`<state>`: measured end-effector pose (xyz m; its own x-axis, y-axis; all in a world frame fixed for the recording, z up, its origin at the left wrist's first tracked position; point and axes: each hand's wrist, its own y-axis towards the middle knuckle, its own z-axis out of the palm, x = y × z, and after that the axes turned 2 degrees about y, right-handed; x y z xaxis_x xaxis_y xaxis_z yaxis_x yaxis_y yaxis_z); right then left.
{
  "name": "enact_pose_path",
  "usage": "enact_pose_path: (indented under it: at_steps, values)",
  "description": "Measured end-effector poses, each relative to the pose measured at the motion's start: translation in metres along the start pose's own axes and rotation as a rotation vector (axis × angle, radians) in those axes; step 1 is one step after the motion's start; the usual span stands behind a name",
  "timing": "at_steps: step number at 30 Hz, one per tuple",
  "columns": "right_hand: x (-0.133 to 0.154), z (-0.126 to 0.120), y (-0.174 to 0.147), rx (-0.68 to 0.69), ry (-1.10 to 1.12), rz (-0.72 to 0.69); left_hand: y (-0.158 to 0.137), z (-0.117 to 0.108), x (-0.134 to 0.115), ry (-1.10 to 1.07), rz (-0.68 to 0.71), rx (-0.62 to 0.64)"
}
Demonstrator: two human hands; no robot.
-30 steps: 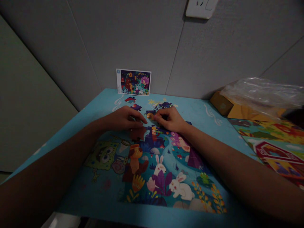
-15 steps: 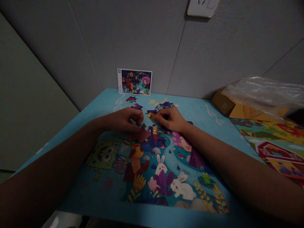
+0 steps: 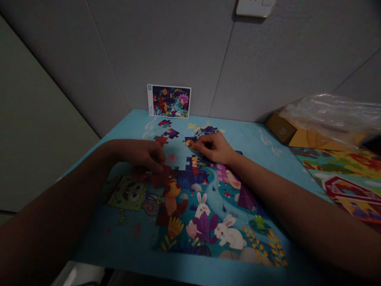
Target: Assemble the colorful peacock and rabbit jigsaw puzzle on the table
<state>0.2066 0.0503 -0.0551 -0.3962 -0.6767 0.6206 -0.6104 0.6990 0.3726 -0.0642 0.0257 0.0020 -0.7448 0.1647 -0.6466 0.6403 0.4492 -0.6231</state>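
My left hand (image 3: 145, 155) is closed, its thumb and fingertips on a dark reddish-brown puzzle piece (image 3: 162, 176). That piece lies at the upper left edge of the partly assembled jigsaw puzzle (image 3: 220, 214), just above the orange fox. Whether it is locked in there I cannot tell. Farther back, my right hand (image 3: 216, 147) pinches the edge of a dark blue puzzle piece with an orange shape (image 3: 189, 142), which is on or just over the table. White rabbits, a stream and a green frog show in the joined part.
Loose pieces (image 3: 171, 133) lie beyond my left hand, and a cluster of dark blue pieces (image 3: 206, 131) is behind my right. A picture card (image 3: 169, 101) leans on the wall. At right are a cardboard box (image 3: 279, 129), clear plastic wrap (image 3: 330, 117) and colourful printed sheets (image 3: 351, 186).
My left hand has moved left and nearer to me, bringing the reddish-brown piece down to the puzzle's upper left edge. My right hand has stayed nearly in place with its piece.
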Motion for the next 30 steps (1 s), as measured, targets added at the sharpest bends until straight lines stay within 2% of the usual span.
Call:
enact_pose_path:
  at_steps: [7,16,21,30]
  values:
    - [-0.001,0.0,0.0,-0.001,0.001,0.001,-0.005,0.0,-0.002,0.049,-0.132,0.006]
    - [0.001,0.0,0.001,0.005,-0.003,-0.006,0.0,0.002,-0.006,0.089,-0.099,-0.012]
    - [0.0,0.0,0.0,0.008,0.007,0.004,0.001,0.005,-0.009,0.148,-0.124,-0.089]
    - [-0.001,-0.001,0.0,-0.004,-0.019,-0.007,0.007,0.008,-0.01,0.23,-0.03,-0.138]
